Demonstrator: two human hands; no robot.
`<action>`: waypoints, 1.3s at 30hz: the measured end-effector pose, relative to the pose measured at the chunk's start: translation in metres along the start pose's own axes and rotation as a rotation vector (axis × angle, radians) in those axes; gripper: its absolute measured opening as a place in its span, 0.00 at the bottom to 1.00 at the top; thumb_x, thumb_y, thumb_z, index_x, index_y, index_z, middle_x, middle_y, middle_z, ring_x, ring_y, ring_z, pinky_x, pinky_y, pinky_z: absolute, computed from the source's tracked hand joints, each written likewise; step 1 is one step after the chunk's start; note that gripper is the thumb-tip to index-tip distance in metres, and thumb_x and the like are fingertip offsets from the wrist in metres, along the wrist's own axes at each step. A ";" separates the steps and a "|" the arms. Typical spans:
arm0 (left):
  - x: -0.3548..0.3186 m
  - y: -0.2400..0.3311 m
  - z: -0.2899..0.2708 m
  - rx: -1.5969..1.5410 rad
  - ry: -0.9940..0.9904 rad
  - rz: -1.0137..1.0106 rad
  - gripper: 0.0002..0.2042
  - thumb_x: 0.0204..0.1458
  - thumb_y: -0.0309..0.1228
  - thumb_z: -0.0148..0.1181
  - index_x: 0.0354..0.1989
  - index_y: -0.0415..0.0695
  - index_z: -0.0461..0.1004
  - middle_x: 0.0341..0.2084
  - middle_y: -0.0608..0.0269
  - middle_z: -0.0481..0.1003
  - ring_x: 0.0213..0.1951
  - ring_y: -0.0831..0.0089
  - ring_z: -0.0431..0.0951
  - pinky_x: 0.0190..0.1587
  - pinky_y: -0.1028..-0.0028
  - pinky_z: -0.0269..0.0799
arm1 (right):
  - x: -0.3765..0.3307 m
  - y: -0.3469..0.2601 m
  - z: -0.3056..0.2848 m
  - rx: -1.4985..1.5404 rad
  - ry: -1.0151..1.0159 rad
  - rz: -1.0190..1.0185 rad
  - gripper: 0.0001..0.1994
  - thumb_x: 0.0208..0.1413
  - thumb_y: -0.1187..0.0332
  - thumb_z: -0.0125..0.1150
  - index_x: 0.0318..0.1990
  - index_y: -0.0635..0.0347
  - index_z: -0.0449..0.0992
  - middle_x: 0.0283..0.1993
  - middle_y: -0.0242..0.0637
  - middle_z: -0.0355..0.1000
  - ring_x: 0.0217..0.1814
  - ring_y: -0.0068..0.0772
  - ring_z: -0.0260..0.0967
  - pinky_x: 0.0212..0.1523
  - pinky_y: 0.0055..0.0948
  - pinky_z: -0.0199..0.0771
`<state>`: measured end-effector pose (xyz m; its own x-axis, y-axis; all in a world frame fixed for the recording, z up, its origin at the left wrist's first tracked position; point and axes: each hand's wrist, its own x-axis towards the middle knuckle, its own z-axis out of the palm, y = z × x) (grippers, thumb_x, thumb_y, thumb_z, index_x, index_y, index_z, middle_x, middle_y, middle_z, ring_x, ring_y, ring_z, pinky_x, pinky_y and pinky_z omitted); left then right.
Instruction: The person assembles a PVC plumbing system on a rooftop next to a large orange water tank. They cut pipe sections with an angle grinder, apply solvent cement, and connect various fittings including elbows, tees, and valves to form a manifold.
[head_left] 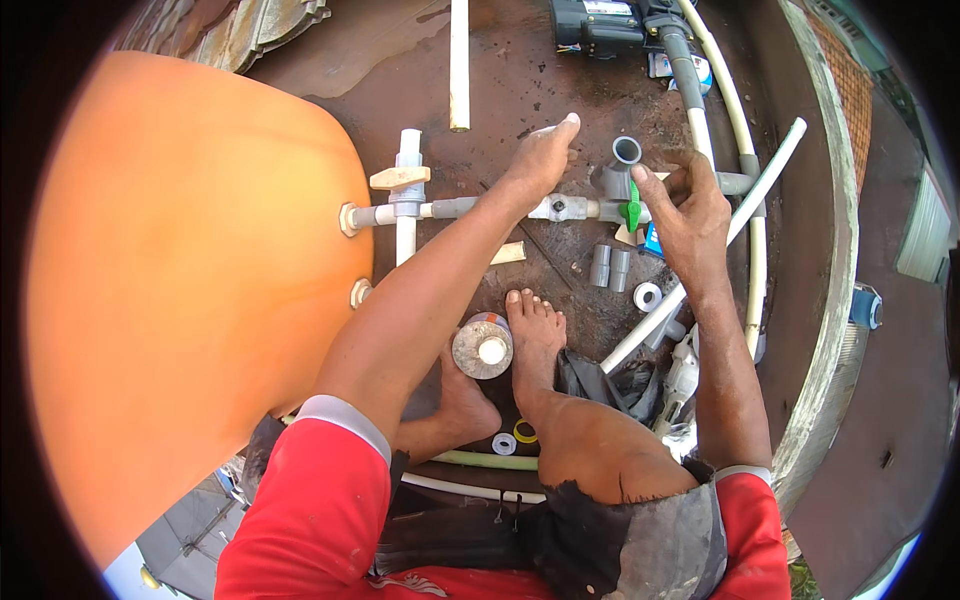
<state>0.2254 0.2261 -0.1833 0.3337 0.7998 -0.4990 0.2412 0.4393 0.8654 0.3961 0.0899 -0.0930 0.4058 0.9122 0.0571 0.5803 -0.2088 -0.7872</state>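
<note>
My left hand (540, 158) rests on the grey pipe run (455, 208) near its union fitting (560, 208), fingers together and pointing away from me. My right hand (690, 205) grips the grey tee fitting (618, 178) beside the green-handled valve (632, 208), with its open socket (627, 151) facing up. The pipe run leads left to a white valve (405, 180) and into the big orange tank (190, 290).
Two grey couplings (610, 268), a white tape roll (648, 296) and a glue can (483, 346) lie by my bare feet (535, 335). White pipes (700, 260) cross on the right. A pump (598, 25) sits at the far edge, with a concrete ledge (835, 260) beyond.
</note>
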 end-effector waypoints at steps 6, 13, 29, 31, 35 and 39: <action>-0.151 0.011 -0.057 0.146 0.117 0.332 0.07 0.64 0.27 0.68 0.43 0.35 0.81 0.36 0.62 0.84 0.39 0.79 0.81 0.45 0.77 0.77 | -0.124 0.035 -0.021 -0.089 -0.079 0.036 0.07 0.66 0.72 0.68 0.40 0.66 0.77 0.33 0.51 0.81 0.36 0.54 0.82 0.38 0.46 0.79; -0.295 -0.041 -0.090 0.539 0.140 0.220 0.12 0.67 0.33 0.65 0.44 0.34 0.83 0.44 0.50 0.86 0.53 0.63 0.84 0.56 0.65 0.78 | -0.259 0.066 -0.019 -0.254 -0.288 0.306 0.13 0.64 0.61 0.69 0.34 0.62 0.78 0.31 0.54 0.80 0.37 0.65 0.79 0.40 0.57 0.75; -0.418 -0.057 -0.137 0.428 0.224 0.179 0.11 0.63 0.32 0.68 0.39 0.34 0.82 0.63 0.41 0.79 0.70 0.52 0.73 0.70 0.61 0.66 | -0.352 0.060 -0.082 -0.269 -0.138 0.222 0.10 0.61 0.66 0.72 0.35 0.63 0.79 0.30 0.52 0.79 0.35 0.62 0.78 0.38 0.56 0.74; -0.429 -0.059 -0.140 0.524 0.267 0.249 0.12 0.64 0.31 0.67 0.36 0.31 0.79 0.54 0.42 0.82 0.63 0.55 0.77 0.64 0.63 0.70 | -0.347 0.078 -0.095 -0.287 0.035 0.165 0.10 0.61 0.66 0.71 0.35 0.63 0.80 0.28 0.51 0.79 0.33 0.60 0.79 0.37 0.54 0.74; -0.442 -0.056 -0.150 0.575 0.368 0.279 0.11 0.64 0.29 0.67 0.33 0.33 0.76 0.36 0.57 0.78 0.43 0.69 0.77 0.49 0.68 0.72 | -0.348 0.090 -0.131 -0.259 0.170 0.409 0.08 0.61 0.67 0.70 0.34 0.62 0.81 0.29 0.50 0.80 0.34 0.58 0.80 0.38 0.52 0.76; -0.443 -0.058 -0.149 0.449 0.374 0.257 0.07 0.63 0.26 0.68 0.35 0.36 0.78 0.32 0.69 0.75 0.36 0.78 0.71 0.41 0.73 0.70 | -0.345 0.143 -0.151 -0.425 0.288 0.346 0.08 0.61 0.65 0.69 0.36 0.61 0.85 0.33 0.53 0.82 0.37 0.63 0.81 0.45 0.56 0.80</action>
<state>-0.0722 -0.0928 -0.0059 0.1108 0.9812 -0.1580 0.5810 0.0651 0.8113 0.4459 -0.3077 -0.1326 0.7607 0.6470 0.0525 0.5875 -0.6517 -0.4798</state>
